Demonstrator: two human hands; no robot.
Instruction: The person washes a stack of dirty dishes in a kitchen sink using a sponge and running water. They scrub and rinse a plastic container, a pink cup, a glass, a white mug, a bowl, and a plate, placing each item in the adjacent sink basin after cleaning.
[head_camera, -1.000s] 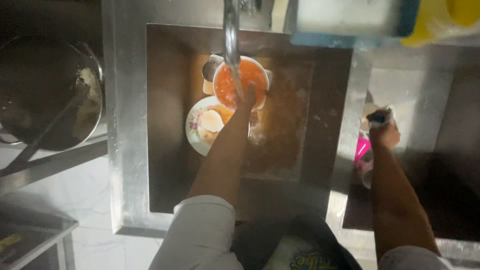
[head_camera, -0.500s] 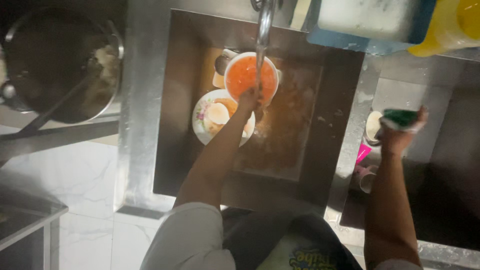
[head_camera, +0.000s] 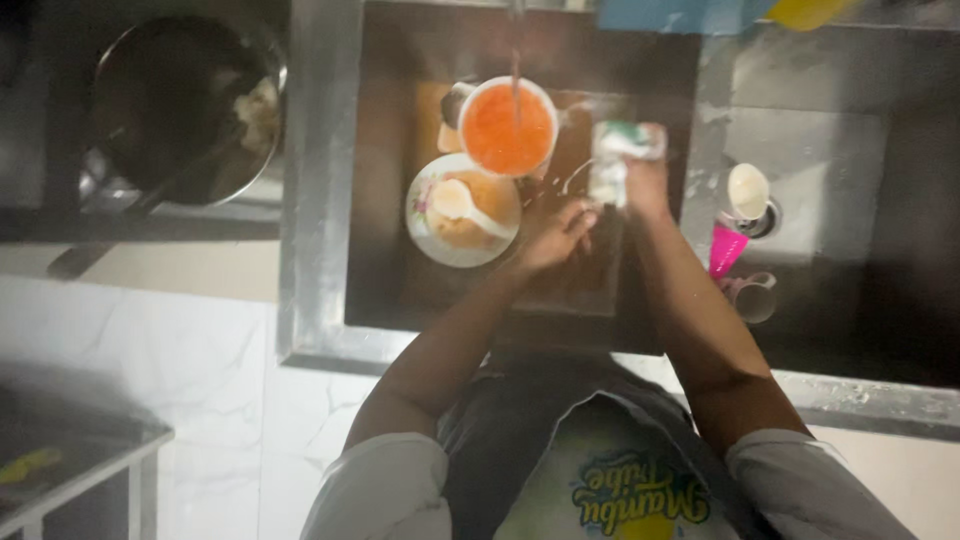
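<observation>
Both hands over the steel sink (head_camera: 320, 200): my right hand (head_camera: 640, 180) clamped on a green-white sponge (head_camera: 622, 155), my left hand (head_camera: 555, 232) loosely curled, empty, just beside the plate (head_camera: 440, 245); orange-filled bowl (head_camera: 507, 127) under running water.

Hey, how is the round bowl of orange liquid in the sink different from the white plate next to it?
The round bowl of orange liquid sits under the running tap, deep and full to near its rim; the white plate is flat and shallow, carrying food scraps and a pale spoon-like piece. The bowl lies farther from the person, the plate nearer the left hand. Both are round, dirty and inside the steel sink.
</observation>
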